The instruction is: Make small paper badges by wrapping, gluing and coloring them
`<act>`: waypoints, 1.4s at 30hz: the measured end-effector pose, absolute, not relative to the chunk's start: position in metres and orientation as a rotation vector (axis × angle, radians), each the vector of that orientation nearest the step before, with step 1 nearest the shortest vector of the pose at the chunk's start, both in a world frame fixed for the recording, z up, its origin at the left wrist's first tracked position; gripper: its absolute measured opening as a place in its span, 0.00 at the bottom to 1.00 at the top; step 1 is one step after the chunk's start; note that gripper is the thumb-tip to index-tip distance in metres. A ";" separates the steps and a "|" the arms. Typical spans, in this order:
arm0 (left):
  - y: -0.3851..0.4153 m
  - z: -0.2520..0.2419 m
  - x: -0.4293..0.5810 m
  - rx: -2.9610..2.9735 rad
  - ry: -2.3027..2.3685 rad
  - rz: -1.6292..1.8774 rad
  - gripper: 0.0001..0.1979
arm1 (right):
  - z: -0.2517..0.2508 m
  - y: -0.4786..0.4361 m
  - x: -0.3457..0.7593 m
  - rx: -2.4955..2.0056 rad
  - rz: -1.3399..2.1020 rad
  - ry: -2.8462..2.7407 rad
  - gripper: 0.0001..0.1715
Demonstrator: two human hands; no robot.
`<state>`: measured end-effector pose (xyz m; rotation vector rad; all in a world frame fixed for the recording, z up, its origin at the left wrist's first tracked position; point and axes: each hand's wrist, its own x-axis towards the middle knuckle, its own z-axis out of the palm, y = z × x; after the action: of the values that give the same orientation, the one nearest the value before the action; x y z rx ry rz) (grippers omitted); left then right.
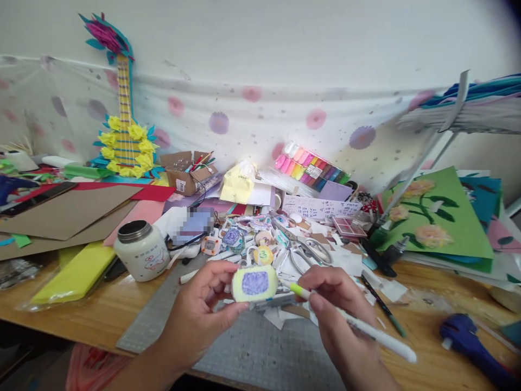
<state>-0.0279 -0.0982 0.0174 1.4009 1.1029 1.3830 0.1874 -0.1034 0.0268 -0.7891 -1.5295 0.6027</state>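
Between the fingers and thumb of my left hand [207, 304] is a small rounded craft piece [255, 284], pale yellow at the border with a purple patch in the middle. Its coloured face is turned toward me. My right hand [342, 309] is closed around a white marker [376, 334] with a yellow-green end. The marker's tip points left and sits close to the piece's right edge; whether they touch I cannot tell. Both hands are above the grey cutting mat [163, 320]. Just behind them lie scissors [303, 252] and a heap of small drawn cutouts [233, 239].
A white jar [141, 250] stands open at left beside a yellow packet [75, 274]. At right are a blue glue gun [468, 336], a dark pen [385, 307] and a green flower picture [439, 217]. A paper-flower guitar [126, 138] and a clay set [313, 168] are behind.
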 end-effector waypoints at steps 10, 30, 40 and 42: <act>-0.095 0.014 -0.026 1.271 1.095 1.356 0.19 | 0.015 -0.102 0.186 -0.811 0.481 -1.627 0.06; -0.102 0.016 -0.009 1.068 1.096 1.439 0.19 | 0.024 -0.120 0.166 -0.555 0.307 -1.782 0.17; -0.104 0.009 -0.009 1.098 1.124 1.463 0.19 | 0.023 -0.122 0.165 -0.548 0.278 -1.767 0.14; -0.104 0.008 -0.009 1.092 1.127 1.469 0.20 | 0.023 -0.122 0.165 -0.620 0.269 -1.739 0.15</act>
<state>-0.0092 -0.1036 0.0081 1.0923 1.1267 1.4691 0.1651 -0.1216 0.0229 -0.6197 -1.7389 0.2695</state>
